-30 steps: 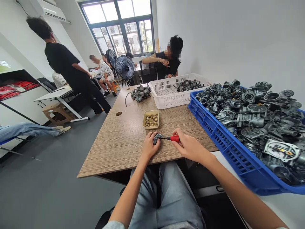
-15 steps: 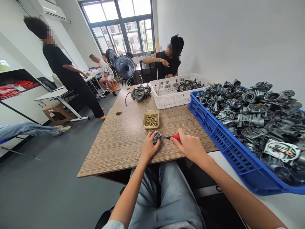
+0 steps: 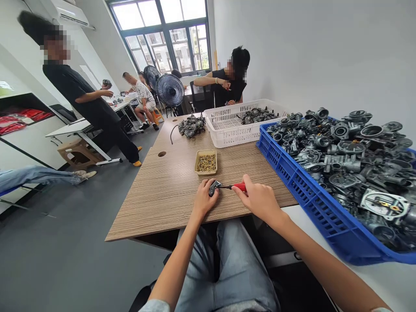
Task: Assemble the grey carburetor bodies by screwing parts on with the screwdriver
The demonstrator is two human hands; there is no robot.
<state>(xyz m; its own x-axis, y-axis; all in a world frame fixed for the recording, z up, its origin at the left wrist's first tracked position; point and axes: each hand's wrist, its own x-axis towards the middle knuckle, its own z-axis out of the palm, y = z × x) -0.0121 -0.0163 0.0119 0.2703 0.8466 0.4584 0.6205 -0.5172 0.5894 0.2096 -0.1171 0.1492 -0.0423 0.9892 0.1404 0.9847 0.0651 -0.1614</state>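
Note:
Near the front of the wood-grain table (image 3: pixel 146 203), my left hand (image 3: pixel 204 200) is closed around a carburetor (image 3: pixel 213 188), a small grey metal body partly hidden by the fingers. A screwdriver (image 3: pixel 238 186) with a red handle lies level in the grip of my right hand (image 3: pixel 256 197). Its dark shaft points left and its tip meets the carburetor's right side; the exact contact is too small to make out. Just beyond my hands stands a small cream tray (image 3: pixel 196 167) of brass-coloured parts (image 3: pixel 207 163).
To the right, a blue crate (image 3: pixel 305 206) is heaped with carburetors (image 3: pixel 344 151). Behind it sits a white basket (image 3: pixel 227 139) holding more. A pile of carburetors (image 3: pixel 191 126) lies at the table's far end. A person (image 3: pixel 229 82) works opposite; another (image 3: pixel 84 95) stands at left.
The standing person at left has turned and raised a forearm. My hands, the carburetor and the screwdriver look almost unmoved.

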